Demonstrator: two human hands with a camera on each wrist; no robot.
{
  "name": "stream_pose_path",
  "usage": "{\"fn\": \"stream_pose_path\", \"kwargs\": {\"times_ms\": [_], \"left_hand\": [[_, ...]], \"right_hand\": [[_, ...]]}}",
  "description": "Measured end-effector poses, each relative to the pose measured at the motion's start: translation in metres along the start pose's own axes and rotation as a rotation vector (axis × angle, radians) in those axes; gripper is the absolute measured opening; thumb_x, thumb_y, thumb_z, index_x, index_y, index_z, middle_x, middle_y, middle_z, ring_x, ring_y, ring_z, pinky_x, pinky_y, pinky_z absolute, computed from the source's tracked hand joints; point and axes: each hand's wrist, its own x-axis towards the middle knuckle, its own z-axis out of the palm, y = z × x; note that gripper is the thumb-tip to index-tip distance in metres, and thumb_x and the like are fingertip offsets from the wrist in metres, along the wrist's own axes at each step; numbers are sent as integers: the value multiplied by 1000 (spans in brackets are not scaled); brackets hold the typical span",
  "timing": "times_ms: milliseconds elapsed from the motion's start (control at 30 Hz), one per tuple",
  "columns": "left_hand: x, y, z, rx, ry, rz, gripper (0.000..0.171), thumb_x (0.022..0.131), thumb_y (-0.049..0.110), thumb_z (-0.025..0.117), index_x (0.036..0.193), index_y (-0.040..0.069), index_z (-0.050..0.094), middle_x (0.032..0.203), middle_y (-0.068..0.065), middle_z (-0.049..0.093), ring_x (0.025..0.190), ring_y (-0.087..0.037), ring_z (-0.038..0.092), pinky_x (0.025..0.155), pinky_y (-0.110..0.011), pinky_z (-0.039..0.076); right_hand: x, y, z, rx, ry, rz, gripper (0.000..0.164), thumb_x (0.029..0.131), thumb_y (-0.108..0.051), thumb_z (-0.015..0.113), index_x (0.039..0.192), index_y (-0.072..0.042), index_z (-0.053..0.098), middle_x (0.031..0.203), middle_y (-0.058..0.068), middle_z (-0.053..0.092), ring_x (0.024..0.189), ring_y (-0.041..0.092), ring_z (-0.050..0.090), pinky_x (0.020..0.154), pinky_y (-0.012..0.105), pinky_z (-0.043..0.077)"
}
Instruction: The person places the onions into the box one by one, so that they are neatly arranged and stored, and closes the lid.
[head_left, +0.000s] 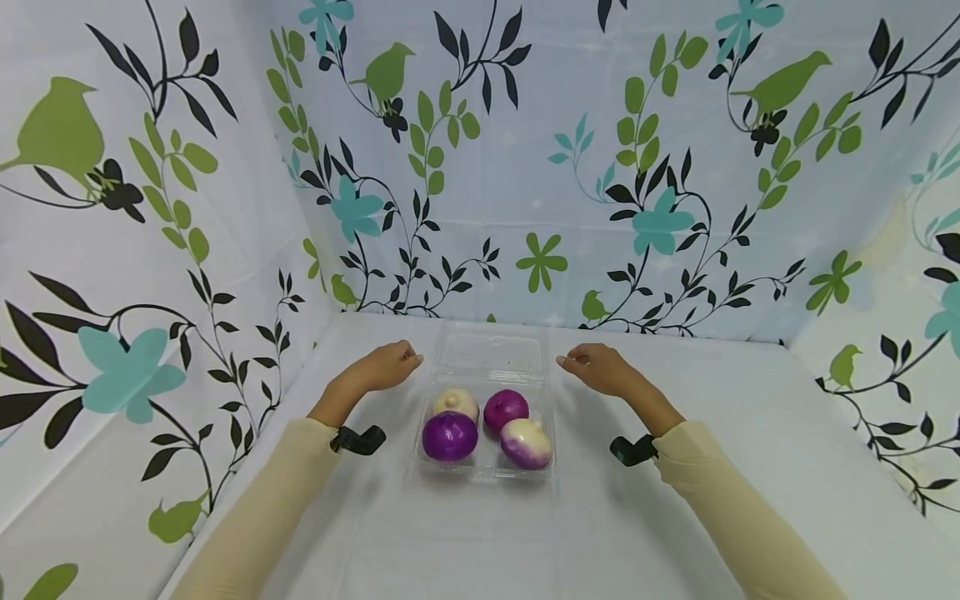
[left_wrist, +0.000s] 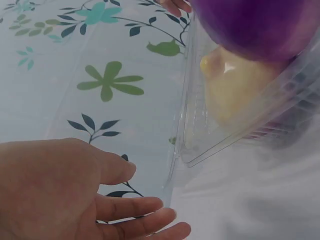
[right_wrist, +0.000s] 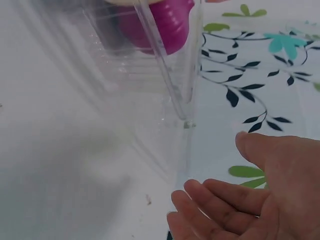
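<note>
A clear plastic clamshell box (head_left: 480, 472) lies on the white table with its lid (head_left: 491, 354) folded back on the far side. In it sit a dark purple round vegetable (head_left: 449, 436), a cream one (head_left: 455, 402), a magenta one (head_left: 506, 408) and a white-and-purple turnip-like one (head_left: 526, 443). To the left of the lid is my left hand (head_left: 386, 367), apart from the box, fingers loosely bent, holding nothing. My right hand (head_left: 597, 368) mirrors it on the right side. Both wrist views show the palms without anything in them, thumbs away from the fingers.
A patterned cloth with leaves, birds and flowers hangs behind the table (head_left: 675, 517) and along both sides. Dark wrist cameras (head_left: 360, 440) are strapped on below the beige sleeves.
</note>
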Motion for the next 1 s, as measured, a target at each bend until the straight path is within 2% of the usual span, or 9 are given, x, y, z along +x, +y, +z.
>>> {"fn": "stream_pose_path", "kwargs": {"times_ms": [133, 267, 533, 800, 1000], "left_hand": [[16, -2, 0, -21, -37, -39, 47, 113, 32, 43, 132, -9, 56, 129, -25, 64, 113, -35, 65, 100, -52, 52], [28, -3, 2, -64, -62, -55, 50, 113, 30, 42, 136, -13, 53, 130, -28, 64, 116, -38, 67, 101, -52, 53], [47, 0, 5, -213, -81, -101, 49, 114, 25, 43, 142, -14, 50, 137, -30, 61, 125, -40, 64, 107, -48, 52], [55, -6, 10, -306, -76, -161, 45, 112, 19, 48, 146, -11, 51, 144, -27, 59, 129, -38, 63, 111, -47, 49], [53, -10, 12, -313, -16, -162, 40, 111, 21, 53, 140, -6, 57, 139, -25, 61, 125, -37, 64, 110, -49, 48]], "right_hand": [[15, 8, 4, 55, -14, 52, 53, 111, -38, 52, 135, 8, 62, 130, 28, 68, 118, 40, 68, 99, 53, 55], [26, 13, 10, 113, -13, 74, 52, 112, -35, 50, 134, 10, 61, 128, 28, 69, 113, 38, 70, 95, 48, 58], [43, 12, 25, 291, -19, 170, 49, 113, -30, 49, 138, 11, 58, 131, 27, 67, 120, 37, 68, 104, 46, 55], [50, 5, 34, 371, 36, 182, 44, 110, -22, 54, 141, 10, 57, 133, 27, 67, 122, 38, 67, 106, 47, 53], [47, 4, 38, 415, 69, 178, 44, 110, -20, 57, 143, 8, 54, 136, 28, 63, 123, 40, 65, 108, 49, 52]]}}
